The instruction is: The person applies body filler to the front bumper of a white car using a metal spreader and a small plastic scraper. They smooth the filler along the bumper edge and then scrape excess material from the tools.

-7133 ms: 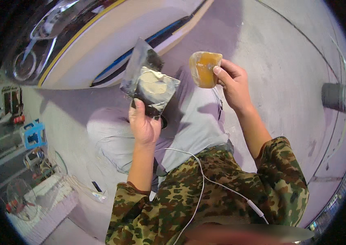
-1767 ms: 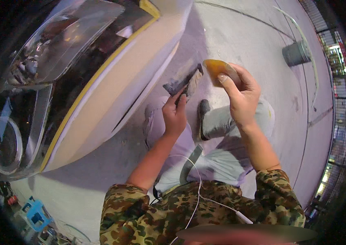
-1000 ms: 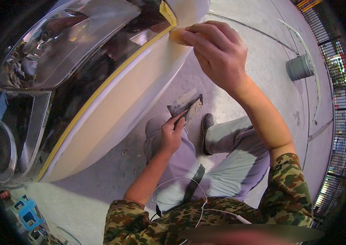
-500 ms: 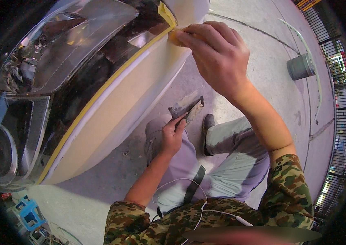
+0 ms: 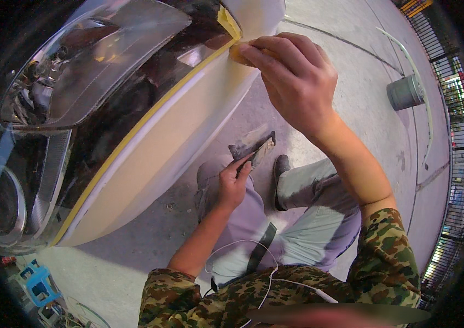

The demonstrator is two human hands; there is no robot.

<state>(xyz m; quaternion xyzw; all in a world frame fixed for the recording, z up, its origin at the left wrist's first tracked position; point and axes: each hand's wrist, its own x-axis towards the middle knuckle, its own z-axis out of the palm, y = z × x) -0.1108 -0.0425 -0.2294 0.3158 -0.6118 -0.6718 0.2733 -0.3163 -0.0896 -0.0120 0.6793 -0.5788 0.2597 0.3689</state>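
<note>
My right hand [image 5: 304, 82] is closed in a pinch on a small yellow-orange piece [image 5: 236, 53], mostly hidden by the fingers. It presses at the upper end of a beige and white car body panel [image 5: 158, 156], where the surface looks smeared yellowish. Yellow masking tape [image 5: 112, 157] runs along the panel's edge, and a loose folded end sticks up near my fingertips. Over my left knee, my left hand [image 5: 233, 187] grips a flat, grey-smeared tool [image 5: 249, 143] with dark edges, apart from the panel; its exact kind I cannot make out.
The car's headlight [image 5: 100, 65] and round lamp [image 5: 2, 199] lie left of the panel. On the concrete floor stand a grey bucket [image 5: 404, 93] at right and a blue stool [image 5: 40, 284] at lower left. A slatted fence [image 5: 453, 158] borders the right side.
The whole view has shifted slightly, car and bucket included. My right hand stays at the panel's upper end, and my left hand keeps its hold on the flat tool.
</note>
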